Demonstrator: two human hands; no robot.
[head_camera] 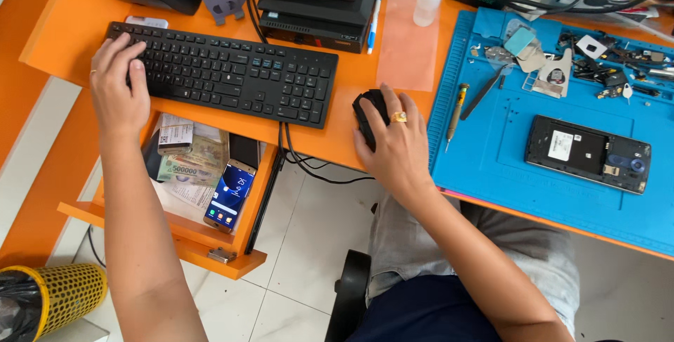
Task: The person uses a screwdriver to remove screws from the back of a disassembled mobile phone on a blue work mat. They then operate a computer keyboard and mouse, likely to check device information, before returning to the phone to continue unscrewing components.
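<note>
So we've got our left hand [116,89] resting flat on the left end of the black keyboard [228,75], fingers spread loosely over the keys, not gripping anything. Our right hand [393,145] is cupped over the black mouse [368,110], which sits on the orange desk [56,40] just beside the keyboard's right end, at about 3 o'clock from it; fingers are draped over the top and the thumb hugs the side, so it's a loose hold. There's a gold ring [398,116] on one finger. At 3 o'clock from the mouse is a blue work mat [491,152] with a screwdriver [455,114] near its left edge and an opened black phone [588,154] lying back-up, well apart from our hand. Small parts are scattered at the mat's 12 o'clock, too tiny to tell apart, probably phone bits. Below the keyboard, at 6 o'clock, an open drawer [175,233] holds banknotes [193,163] and a lit phone [229,196]. A yellow bin [63,293] sits at 7 o'clock.
</note>
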